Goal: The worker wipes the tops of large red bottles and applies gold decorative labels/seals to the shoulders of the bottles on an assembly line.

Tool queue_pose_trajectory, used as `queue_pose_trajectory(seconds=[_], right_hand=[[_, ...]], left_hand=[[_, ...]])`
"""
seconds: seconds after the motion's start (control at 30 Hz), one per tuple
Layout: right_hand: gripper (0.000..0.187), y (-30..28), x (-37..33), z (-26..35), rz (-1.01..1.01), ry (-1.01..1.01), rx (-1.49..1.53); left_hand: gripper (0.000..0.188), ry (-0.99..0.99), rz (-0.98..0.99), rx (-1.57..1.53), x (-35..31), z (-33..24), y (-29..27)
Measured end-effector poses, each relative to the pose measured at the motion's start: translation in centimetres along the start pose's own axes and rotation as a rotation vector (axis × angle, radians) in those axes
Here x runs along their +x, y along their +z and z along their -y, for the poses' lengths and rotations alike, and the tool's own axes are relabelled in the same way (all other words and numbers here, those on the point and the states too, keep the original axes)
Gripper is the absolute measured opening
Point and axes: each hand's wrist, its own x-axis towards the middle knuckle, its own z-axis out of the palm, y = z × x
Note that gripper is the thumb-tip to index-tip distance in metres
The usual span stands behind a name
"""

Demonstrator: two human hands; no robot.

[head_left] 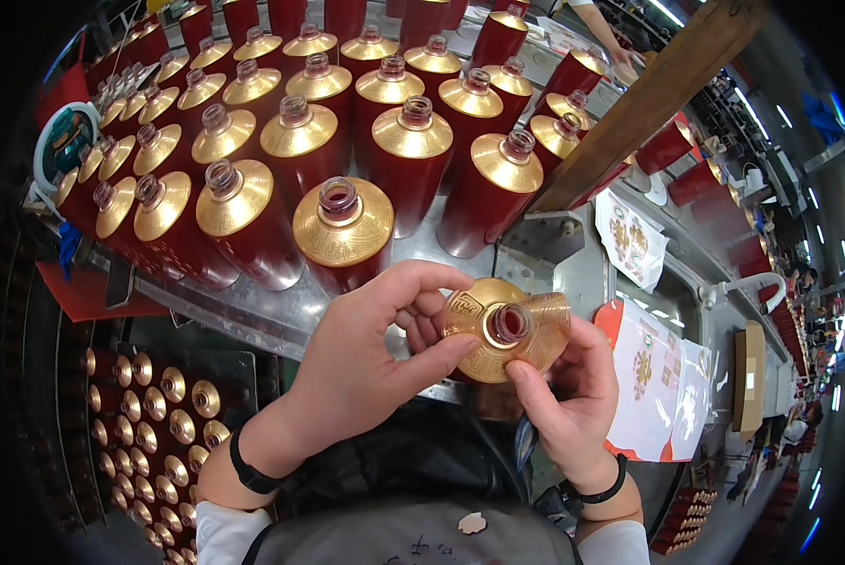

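Just in front of my body, a dark red bottle with an embossed gold shoulder (474,363) and a bare glass neck is tipped toward me. My left hand (375,334) is closed on the left side of its shoulder, thumb near the neck. On the right, a curled, see-through gold film (548,315) lies against the shoulder and stands out past its edge. My right hand (573,395) pinches there, its thumb pressed to the front of the shoulder and its fingers behind the film. The bottle's lower body is mostly hidden.
Several uncapped red bottles (344,229) with gold shoulders crowd the metal table (262,306). A wooden post (653,99) rises at right. Printed sheets (663,377) lie beside my right hand. More bottles (154,405) stand lower left. Another person's hand (620,58) shows at the far side.
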Motion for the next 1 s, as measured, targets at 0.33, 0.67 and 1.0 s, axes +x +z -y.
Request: queue_pose_trajectory(seconds=[0.33,0.67,1.0], right_hand=[[0.052,0.27,0.19,0.24,-0.001,0.003,0.006],[0.053,0.33,0.07,0.30,-0.011,-0.009,-0.045],[0.055,0.19,-0.01,0.22,-0.001,-0.012,-0.071]], left_hand=[[0.040,-0.028,0.010,-0.018,0.27,0.05,-0.52],[0.039,-0.057,0.022,-0.063,0.48,0.20,-0.70],[0.041,-0.038,0.014,-0.056,0.70,0.26,-0.69]])
